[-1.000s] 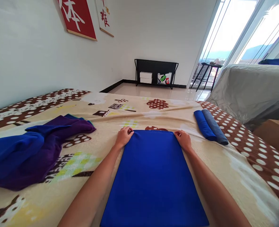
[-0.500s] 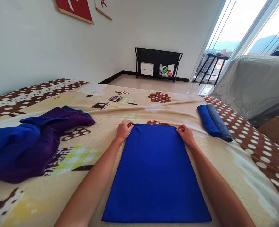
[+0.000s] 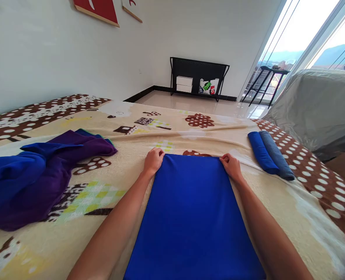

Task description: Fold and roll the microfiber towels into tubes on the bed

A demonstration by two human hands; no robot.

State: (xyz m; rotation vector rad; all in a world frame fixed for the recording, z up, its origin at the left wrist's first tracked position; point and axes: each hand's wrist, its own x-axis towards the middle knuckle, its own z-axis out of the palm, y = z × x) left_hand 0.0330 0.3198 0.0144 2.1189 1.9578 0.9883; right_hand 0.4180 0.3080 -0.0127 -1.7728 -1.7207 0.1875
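White wall, black stool — bright window

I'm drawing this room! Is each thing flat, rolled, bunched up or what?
Blue cloth: spread out
Left hand: pinching the far left corner
Right hand: pinching the far right corner
Blue roll: rolled up
Grey-blue roll: rolled up, beside it
Purple and blue fabric: bunched up
Blanket: spread, lightly wrinkled
Stool: upright
Grey cover: draped
Red banner: hanging
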